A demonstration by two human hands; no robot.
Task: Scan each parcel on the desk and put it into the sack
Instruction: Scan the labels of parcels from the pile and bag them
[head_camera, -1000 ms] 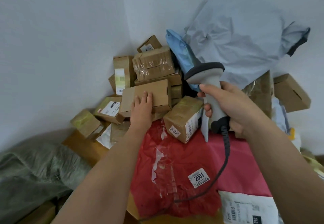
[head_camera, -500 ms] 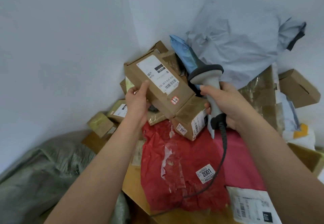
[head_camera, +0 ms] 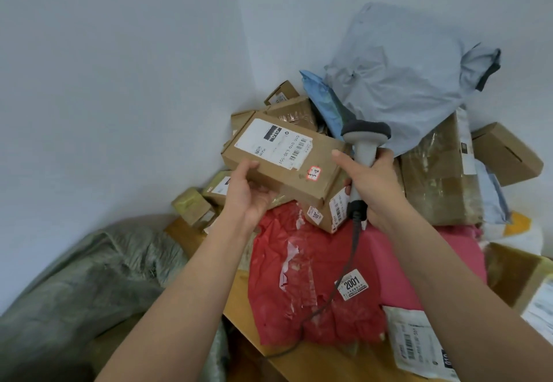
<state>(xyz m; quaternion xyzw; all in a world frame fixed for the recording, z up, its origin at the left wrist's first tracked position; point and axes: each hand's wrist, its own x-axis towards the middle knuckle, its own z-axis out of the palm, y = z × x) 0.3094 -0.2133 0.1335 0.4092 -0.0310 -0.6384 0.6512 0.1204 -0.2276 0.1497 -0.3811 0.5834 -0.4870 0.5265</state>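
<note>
A long brown cardboard parcel (head_camera: 284,160) with a white label is held above the table (head_camera: 314,360), gripped at its 8 o'clock end by the left hand (head_camera: 248,193), fingers curled beneath. A grey corded handheld scanner (head_camera: 363,154) is gripped by the right hand (head_camera: 371,184) at the parcel's 3 o'clock. The grey-green woven sack (head_camera: 89,286) lies at 7 o'clock.

Looks like a small parcel-sorting corner, a courier pickup point or mailroom set up in a plain room. Bare white walls (head_camera: 119,67) meeting at a corner, a wooden desk (head_camera: 317,360) heaped with taped cardboard boxes (head_camera: 440,178), grey (head_camera: 410,82) and red poly mailers (head_camera: 314,277), most bearing barcode shipping labels (head_camera: 416,342). Corded handheld barcode scanner (head_camera: 363,145) in use over a labelled carton (head_camera: 284,157). Woven green sack (head_camera: 89,286) slumped beside the desk.
</note>
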